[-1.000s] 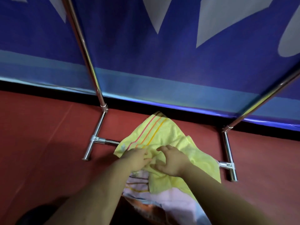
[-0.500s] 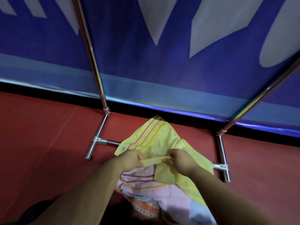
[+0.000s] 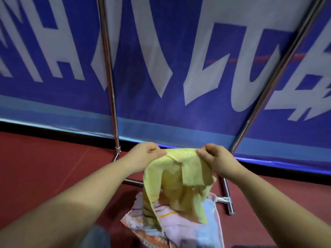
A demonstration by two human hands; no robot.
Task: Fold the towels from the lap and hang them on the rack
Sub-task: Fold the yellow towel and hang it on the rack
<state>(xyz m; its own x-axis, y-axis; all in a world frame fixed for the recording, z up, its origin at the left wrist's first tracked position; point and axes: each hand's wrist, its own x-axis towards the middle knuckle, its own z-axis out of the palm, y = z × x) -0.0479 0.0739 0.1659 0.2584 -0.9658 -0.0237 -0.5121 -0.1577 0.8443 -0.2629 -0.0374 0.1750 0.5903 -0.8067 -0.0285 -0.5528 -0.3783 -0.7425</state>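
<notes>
Two metal uprights of the rack (image 3: 109, 90) rise in front of a blue banner (image 3: 161, 51) with large white letters, and the rack's feet stand on the red floor (image 3: 44, 167). On the left, one upright climbs nearly straight from its foot; on the right, the other leans away toward the upper corner.

The left hand (image 3: 145, 154) pinches the top edge of the yellow towel (image 3: 179, 169) between thumb and curled fingers, just right of the left upright's base. The towel's upper hem runs taut and level from that hand across to the right hand (image 3: 215, 158), which grips the other end of the hem in the same way, thumb on the near side. Both forearms reach forward from the lower corners.

Below the hem the yellow towel hangs in loose uneven folds, lifted in front of the rack's low crossbar and hiding part of it. Its lower end trails onto a pale pink and blue towel (image 3: 179, 228) with thin coloured stripes, which lies bunched on the lap at the bottom middle. The right foot of the rack (image 3: 227, 203) shows just beside that pile.
</notes>
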